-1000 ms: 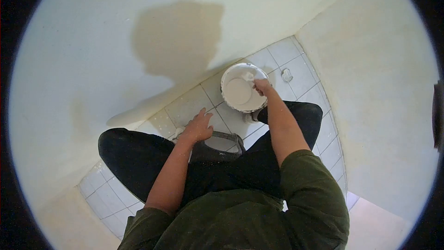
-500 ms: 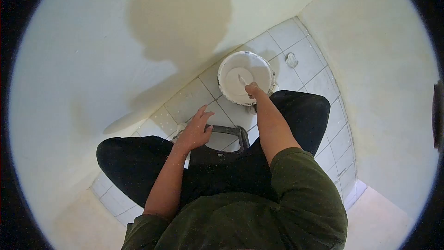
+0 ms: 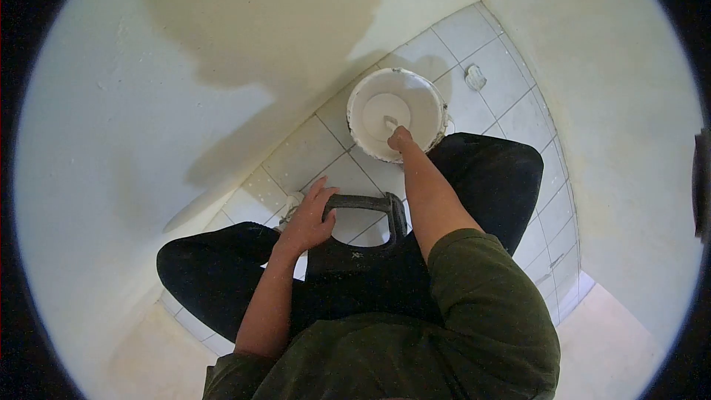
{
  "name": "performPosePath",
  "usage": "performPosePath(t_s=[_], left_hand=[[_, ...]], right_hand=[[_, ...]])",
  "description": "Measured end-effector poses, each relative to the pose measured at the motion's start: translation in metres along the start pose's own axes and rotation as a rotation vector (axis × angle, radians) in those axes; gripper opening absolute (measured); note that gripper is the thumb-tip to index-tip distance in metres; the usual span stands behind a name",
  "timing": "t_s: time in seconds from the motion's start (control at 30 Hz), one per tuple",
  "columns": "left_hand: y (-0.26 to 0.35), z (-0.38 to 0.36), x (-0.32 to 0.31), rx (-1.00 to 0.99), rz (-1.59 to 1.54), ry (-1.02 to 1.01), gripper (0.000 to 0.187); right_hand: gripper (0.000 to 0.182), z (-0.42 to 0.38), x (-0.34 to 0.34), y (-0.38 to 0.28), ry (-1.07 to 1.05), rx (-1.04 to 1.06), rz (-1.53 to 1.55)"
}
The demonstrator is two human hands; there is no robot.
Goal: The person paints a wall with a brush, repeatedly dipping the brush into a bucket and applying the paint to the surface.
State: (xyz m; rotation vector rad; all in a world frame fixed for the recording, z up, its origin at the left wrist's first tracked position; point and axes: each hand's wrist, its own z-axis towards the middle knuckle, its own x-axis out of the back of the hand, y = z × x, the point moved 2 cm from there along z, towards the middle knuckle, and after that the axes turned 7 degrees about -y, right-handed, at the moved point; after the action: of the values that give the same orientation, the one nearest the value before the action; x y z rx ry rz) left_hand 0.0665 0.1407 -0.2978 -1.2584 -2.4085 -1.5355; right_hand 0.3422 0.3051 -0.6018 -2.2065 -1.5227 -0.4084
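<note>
A white bucket [image 3: 426,96] holding white paste stands on the tiled floor in the corner. My right hand [image 3: 400,137] reaches over its near rim, closed on a small white-smeared tool [image 3: 389,123] whose tip dips into the paste. My left hand [image 3: 307,218] rests with fingers spread on the left end of a dark metal handle [image 3: 366,202] between my knees. That handle belongs to a dark frame in front of me, mostly hidden by my body.
I crouch in a narrow corner, with cream walls close on the left, ahead and right. My black-trousered knees [image 3: 489,170] flank the bucket. A small white lump [image 3: 475,76] lies on the tiles beyond the bucket. Pale floor tiles [image 3: 304,155] run diagonally.
My right hand moved from the bucket's right rim to its middle near side, dipping the tool in. My left hand closed in onto the dark handle. The view shifted nearer the wall.
</note>
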Motion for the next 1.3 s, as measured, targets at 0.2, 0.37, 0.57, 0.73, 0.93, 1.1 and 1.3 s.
performPosePath(t_s=[0.2,0.37,0.57,0.73,0.93,1.1,1.3], left_hand=[[-0.003,0.000,0.002,0.018,0.008,-0.012,0.049],[-0.002,-0.002,0.005,0.024,0.019,0.000,0.049],[-0.001,-0.007,0.006,0.020,0.021,0.007,0.050],[0.003,-0.009,0.004,-0.052,0.059,0.067,0.049],[0.000,-0.009,0.005,-0.098,0.096,0.051,0.054],[0.006,-0.012,0.008,-0.093,0.106,0.062,0.053],[0.002,-0.014,0.010,-0.132,0.141,0.075,0.054]], right_hand=[[0.041,-0.016,-0.003,-0.016,-0.087,0.035,0.090],[0.029,0.024,-0.014,-0.010,-0.180,0.041,0.167],[0.013,0.000,0.013,-0.010,-0.410,-0.021,0.661],[0.019,-0.038,0.025,-0.017,-0.434,0.052,0.783],[0.020,-0.084,0.044,-0.027,-0.176,-0.043,0.684],[0.018,-0.132,0.034,-0.025,0.008,-0.204,0.821],[0.017,-0.076,0.010,-0.002,-0.015,-0.347,1.043]])
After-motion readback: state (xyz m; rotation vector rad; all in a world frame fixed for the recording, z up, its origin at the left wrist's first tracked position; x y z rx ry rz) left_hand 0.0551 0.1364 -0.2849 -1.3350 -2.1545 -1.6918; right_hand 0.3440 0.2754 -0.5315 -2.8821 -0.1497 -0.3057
